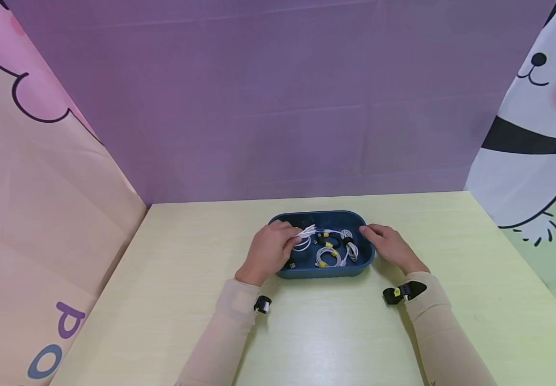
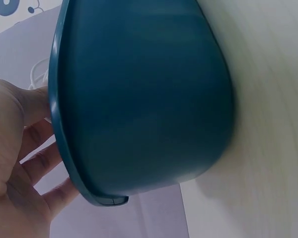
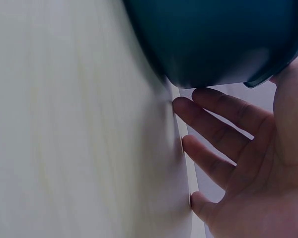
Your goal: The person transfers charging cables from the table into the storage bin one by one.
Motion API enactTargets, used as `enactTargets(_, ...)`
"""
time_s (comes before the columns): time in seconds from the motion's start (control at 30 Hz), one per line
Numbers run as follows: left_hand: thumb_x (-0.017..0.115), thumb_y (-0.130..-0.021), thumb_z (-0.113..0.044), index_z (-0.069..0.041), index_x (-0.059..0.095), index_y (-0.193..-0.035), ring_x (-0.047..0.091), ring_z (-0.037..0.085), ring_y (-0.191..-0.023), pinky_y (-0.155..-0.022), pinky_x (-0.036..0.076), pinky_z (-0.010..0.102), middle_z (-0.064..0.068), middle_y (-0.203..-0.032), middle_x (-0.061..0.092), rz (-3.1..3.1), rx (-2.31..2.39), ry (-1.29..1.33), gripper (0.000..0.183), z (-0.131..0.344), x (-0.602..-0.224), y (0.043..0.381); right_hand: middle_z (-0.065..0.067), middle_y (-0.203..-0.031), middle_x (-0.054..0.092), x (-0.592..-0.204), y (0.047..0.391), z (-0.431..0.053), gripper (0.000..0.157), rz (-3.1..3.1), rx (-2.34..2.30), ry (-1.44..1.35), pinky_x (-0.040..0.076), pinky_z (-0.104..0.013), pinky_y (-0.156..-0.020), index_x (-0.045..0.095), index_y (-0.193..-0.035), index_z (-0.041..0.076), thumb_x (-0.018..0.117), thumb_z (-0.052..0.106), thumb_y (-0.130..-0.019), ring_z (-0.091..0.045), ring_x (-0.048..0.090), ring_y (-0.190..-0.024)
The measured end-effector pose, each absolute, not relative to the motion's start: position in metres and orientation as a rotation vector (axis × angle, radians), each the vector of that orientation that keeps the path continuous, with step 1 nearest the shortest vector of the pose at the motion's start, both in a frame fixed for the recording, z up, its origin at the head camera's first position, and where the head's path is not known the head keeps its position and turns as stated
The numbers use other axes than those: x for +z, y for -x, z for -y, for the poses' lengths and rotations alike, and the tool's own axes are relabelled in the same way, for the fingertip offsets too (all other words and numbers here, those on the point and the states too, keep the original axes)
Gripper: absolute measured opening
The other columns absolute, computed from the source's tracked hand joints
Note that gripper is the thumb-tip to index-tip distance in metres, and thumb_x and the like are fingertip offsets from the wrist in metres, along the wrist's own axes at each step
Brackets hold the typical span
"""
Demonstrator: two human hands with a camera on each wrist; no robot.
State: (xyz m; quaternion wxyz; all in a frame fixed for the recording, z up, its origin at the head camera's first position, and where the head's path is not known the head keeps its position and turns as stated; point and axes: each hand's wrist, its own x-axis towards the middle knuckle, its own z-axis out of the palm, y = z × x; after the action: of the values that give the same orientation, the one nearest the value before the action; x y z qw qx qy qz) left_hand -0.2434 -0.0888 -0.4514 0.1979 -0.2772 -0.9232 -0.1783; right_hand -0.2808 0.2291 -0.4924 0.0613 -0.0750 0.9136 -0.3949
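Observation:
A dark blue storage box (image 1: 323, 272) with rounded ends stands on the table, holding several coiled cables. My left hand (image 1: 269, 247) reaches over its left end and pinches a white cable (image 1: 308, 231); its fingertips are partly hidden behind the box wall in the left wrist view. At the other end, my right hand (image 1: 391, 246) holds the box with the thumb at the rim and the index finger against the outer wall. Other fingers of it touch the tabletop in the right wrist view. Inside lie a grey-white coiled cable (image 1: 328, 257) and a white cable bundle (image 1: 352, 251) with a black tie.
The pale wooden table (image 1: 200, 321) extends around the box. A purple cloth backdrop (image 1: 278, 107) hangs behind its far edge, with printed cartoon cloths at the left and right. Small black wrist cameras (image 1: 262, 304) sit at both sleeves.

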Motion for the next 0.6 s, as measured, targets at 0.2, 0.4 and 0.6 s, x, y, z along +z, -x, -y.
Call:
enactTargets(0.2, 0.071, -0.097, -0.019, -0.011, 0.079, -0.111, 0.067, 0.018, -0.09, -0.081, 0.058, 0.032, 0.002, -0.101, 0.077, 2.605, -0.515, 0.775, 0.018, 0.0863, -0.4529, 0.2419, -0.024, -0.145, 0.057, -0.4926, 0.2806, -0.2289, 0.063, -2.755, -1.196, 0.213, 0.033, -0.061, -0.117, 0.059, -0.14, 0.002, 0.043, 0.052, -0.107, -0.046, 0.046, -0.141)
enactTargets(0.4, 0.071, -0.097, -0.02, -0.012, 0.079, -0.112, 0.067, 0.018, -0.09, -0.081, 0.058, 0.033, 0.001, -0.101, 0.077, 2.606, -0.482, 0.786, 0.018, 0.0844, -0.4555, 0.2415, -0.025, -0.146, 0.056, -0.492, 0.2799, -0.2287, 0.064, -2.748, -1.189, 0.21, 0.032, -0.062, -0.118, 0.057, -0.142, 0.001, 0.042, 0.052, -0.107, -0.047, 0.044, -0.142)
enactTargets(0.6, 0.071, -0.097, -0.019, -0.013, 0.079, -0.111, 0.066, 0.016, -0.086, -0.077, 0.057, 0.032, 0.0, -0.097, 0.077, 2.613, -0.474, 0.801, 0.017, 0.0831, -0.4581, 0.242, -0.025, -0.147, 0.055, -0.4916, 0.2802, -0.2284, 0.065, -2.749, -1.182, 0.202, 0.032, -0.062, -0.118, 0.056, -0.143, 0.001, 0.041, 0.053, -0.107, -0.047, 0.043, -0.143)
